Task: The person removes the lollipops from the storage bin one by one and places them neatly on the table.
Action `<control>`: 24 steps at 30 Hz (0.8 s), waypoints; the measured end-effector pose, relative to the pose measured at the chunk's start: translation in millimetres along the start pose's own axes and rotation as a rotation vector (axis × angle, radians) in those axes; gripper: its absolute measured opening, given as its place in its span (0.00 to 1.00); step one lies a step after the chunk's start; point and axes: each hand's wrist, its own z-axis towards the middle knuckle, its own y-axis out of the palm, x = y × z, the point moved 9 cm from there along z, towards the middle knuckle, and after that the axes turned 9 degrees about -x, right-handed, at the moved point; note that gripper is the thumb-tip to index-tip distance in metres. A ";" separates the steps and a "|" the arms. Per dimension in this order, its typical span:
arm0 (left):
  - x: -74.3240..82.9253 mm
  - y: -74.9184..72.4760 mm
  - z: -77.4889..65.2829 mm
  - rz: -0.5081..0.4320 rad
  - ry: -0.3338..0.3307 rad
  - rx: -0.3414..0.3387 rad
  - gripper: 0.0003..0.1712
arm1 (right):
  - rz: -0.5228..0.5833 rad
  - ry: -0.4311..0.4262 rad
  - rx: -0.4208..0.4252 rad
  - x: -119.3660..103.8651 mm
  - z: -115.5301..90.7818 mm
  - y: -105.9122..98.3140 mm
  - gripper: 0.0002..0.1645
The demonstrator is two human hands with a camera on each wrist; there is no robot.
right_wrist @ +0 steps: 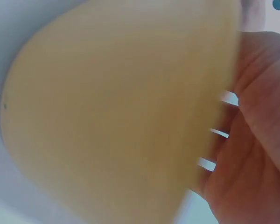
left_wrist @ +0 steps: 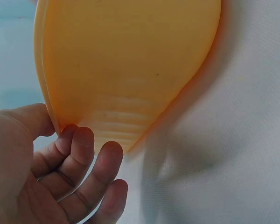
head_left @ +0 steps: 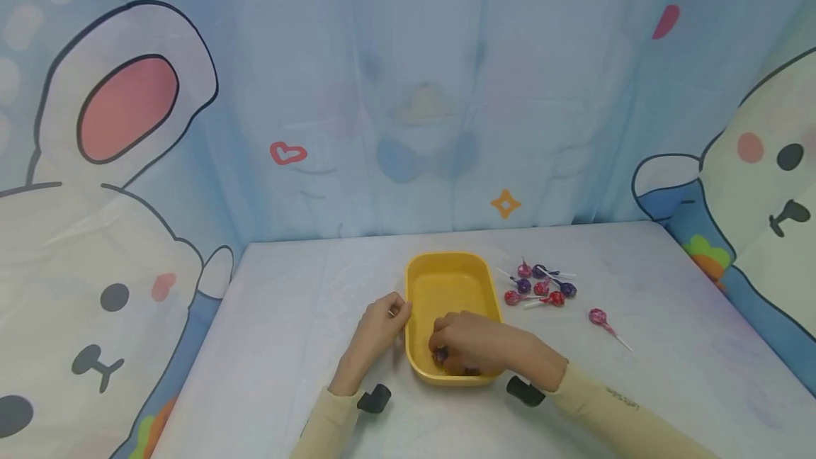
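Observation:
A yellow plastic tray (head_left: 449,292) stands on the white table. My left hand (head_left: 379,328) pinches its left rim, thumb over the edge and fingers curled against the outer wall (left_wrist: 130,60). Reaching over the near right side, my right hand (head_left: 474,341) is down inside the tray with its fingers bent around a dark-wrapped lollipop (head_left: 440,355). A bit of another dark wrapper (head_left: 472,372) shows beneath this hand. In the right wrist view the tray's outer wall (right_wrist: 107,116) hides the fingertips of the right hand (right_wrist: 256,126).
Right of the tray lies a loose group of pink, red and purple lollipops (head_left: 541,289). One pink lollipop (head_left: 598,316) lies apart, nearer the table's right side. Behind the table (head_left: 306,303) hangs a blue cartoon curtain (head_left: 414,55).

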 end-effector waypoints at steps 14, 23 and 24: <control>1.4 -0.7 -0.3 0.004 0.009 0.006 0.13 | 0.085 0.044 0.149 20.7 -30.6 -25.6 0.15; 2.2 -0.9 -0.7 0.005 0.018 0.005 0.13 | 0.073 0.080 0.254 35.1 -52.9 -36.3 0.16; 2.2 -0.8 -0.6 0.003 0.017 0.004 0.13 | 0.079 0.088 0.260 37.5 -55.2 -37.4 0.16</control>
